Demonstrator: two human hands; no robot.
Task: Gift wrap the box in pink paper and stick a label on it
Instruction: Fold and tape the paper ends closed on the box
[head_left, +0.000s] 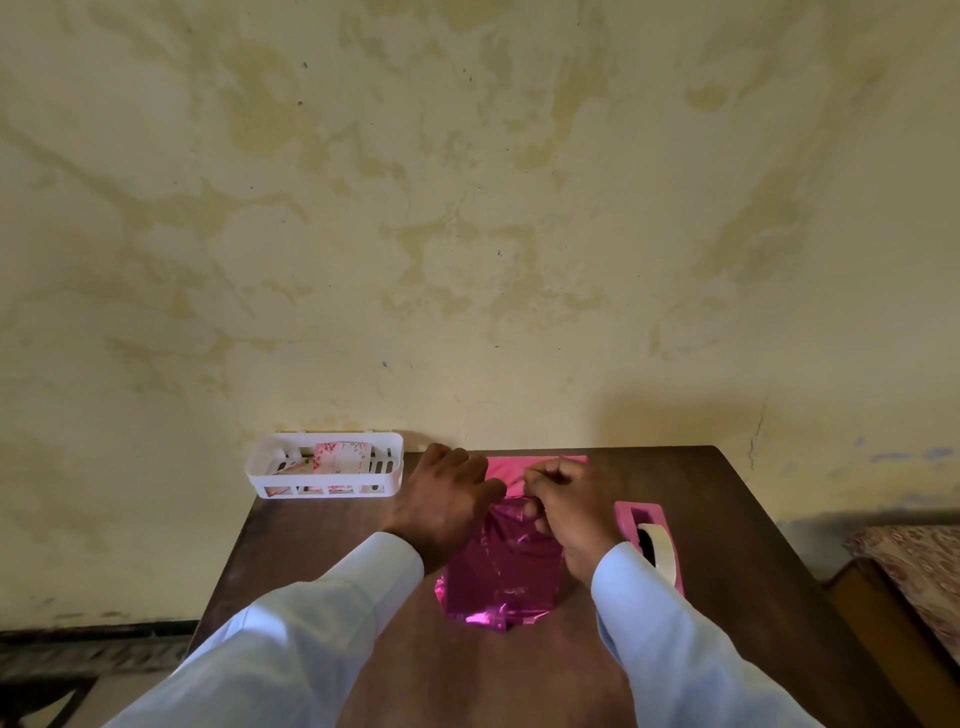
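Brown wooden table (311, 545) against stained wall (467, 208)

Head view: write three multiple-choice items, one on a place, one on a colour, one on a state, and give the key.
1. Where on the table is the white basket? A near right corner; B far left corner; C centre.
2. What colour is the tape dispenser? A pink; B blue; C green.
3. What is the right hand doing? A lying flat; B lifting a cup; C pinching the pink paper.
Key: 1 B, the basket sits by the wall on the left; 2 A, its body is pink around the white tape roll; 3 C, its curled fingers grip the paper's edge.
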